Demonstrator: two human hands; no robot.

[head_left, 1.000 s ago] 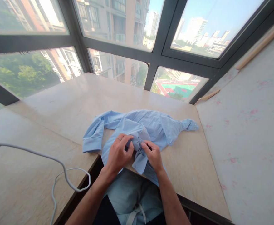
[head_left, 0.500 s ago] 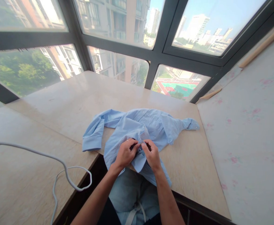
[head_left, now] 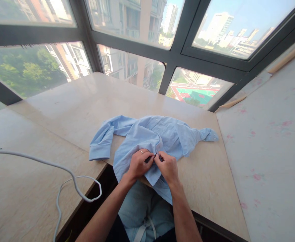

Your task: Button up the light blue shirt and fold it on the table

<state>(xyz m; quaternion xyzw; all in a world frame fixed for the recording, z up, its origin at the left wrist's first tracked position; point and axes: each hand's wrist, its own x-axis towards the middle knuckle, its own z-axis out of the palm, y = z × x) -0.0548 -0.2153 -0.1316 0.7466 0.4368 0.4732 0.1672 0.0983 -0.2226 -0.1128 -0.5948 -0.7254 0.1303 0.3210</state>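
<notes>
A light blue shirt [head_left: 147, 134] lies crumpled on the beige stone tabletop [head_left: 87, 107], its hem hanging over the near edge. One sleeve stretches left, the other right with its cuff near the table's right side. My left hand [head_left: 138, 164], with a ring on one finger, pinches the shirt's front edge. My right hand [head_left: 168, 166] pinches the same edge right beside it, fingertips almost meeting. Both hands rest on the fabric near the table's front edge.
A white cable [head_left: 69, 178] loops across the lower left table surface and over its edge. A wall with pale pink-flecked covering [head_left: 270, 144] stands close on the right. Large dark-framed windows [head_left: 167, 64] rise just behind the table.
My hands have drawn closer together on the shirt front, and the left fingers have curled in to a pinch. The view has tipped slightly; the shirt has barely shifted.
</notes>
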